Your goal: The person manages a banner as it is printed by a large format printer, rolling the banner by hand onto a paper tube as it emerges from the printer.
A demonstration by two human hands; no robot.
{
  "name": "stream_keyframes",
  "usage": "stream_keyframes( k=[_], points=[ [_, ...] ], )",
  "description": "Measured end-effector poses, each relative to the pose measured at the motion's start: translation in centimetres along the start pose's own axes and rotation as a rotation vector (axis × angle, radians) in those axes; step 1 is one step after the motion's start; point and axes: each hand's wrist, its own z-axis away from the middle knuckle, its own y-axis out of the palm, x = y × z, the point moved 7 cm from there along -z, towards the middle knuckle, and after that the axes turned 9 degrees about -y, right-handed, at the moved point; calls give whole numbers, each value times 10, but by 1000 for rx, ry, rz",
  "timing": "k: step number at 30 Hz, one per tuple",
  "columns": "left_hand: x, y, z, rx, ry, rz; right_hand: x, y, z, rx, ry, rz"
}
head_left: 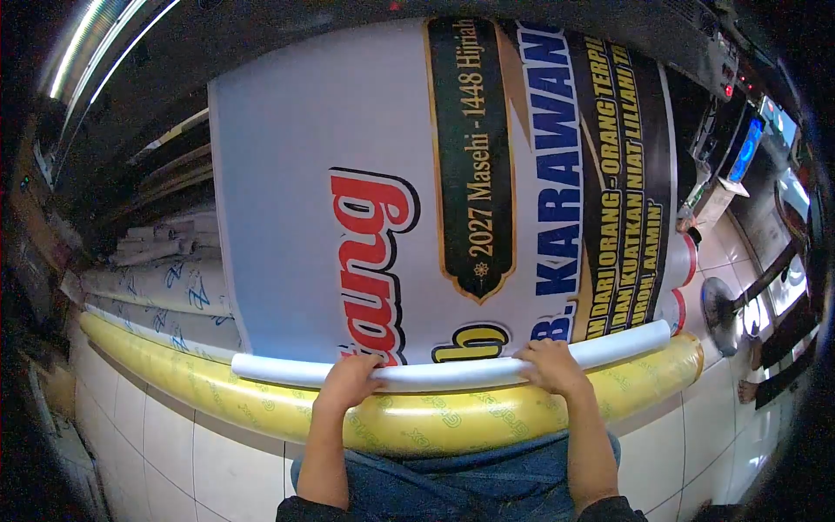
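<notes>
A wide printed banner (pixel 287 217) hangs from the dark printer (pixel 330 39), its white side at left and lettered bands at right. The banner's lower end is wound into a white roll (pixel 461 376). My left hand (pixel 352 378) is closed over this roll left of centre, beside the red lettering. Right of centre, my right hand (pixel 554 364) also has its fingers curled on the roll. Just below and nearer to me lies a thick yellow wrapped roll (pixel 452 418), its wrapper printed with green marks. The undersides of both grips are hidden.
More wrapped rolls (pixel 165 283) are stacked at the left, with paper-like tubes (pixel 152 246) above them. A lit screen (pixel 746 150) stands at the right. Near it are a round base on a stand (pixel 718 317) and another person's foot (pixel 746 391). Pale tiles (pixel 235 439) cover the floor.
</notes>
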Motion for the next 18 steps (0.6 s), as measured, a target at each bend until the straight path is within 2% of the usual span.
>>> stream_keyframes(
  k=[2, 5, 7, 12, 15, 16, 18],
  points=[
    [-1, -5, -2, -27, 8, 38, -1, -4, -1, -32, 13, -3],
    [-4, -2, -3, 45, -67, 66, -6, -6, 0, -126, 40, -85],
    [-15, -3, 0, -49, 61, -31, -6, -8, -1, -104, 33, -99],
    [-45, 19, 2, -8, 125, -42, -8, -2, -1, -123, 1, -95],
    [-64, 28, -1, -130, 296, -23, -11, 4, -1, -118, 31, -149],
    [-63, 27, -1, -129, 296, -23, -11, 4, -1, -118, 35, -146],
    [-59, 26, -5, 3, 245, 34, -12, 3, -1, -121, 37, -142]
  ],
)
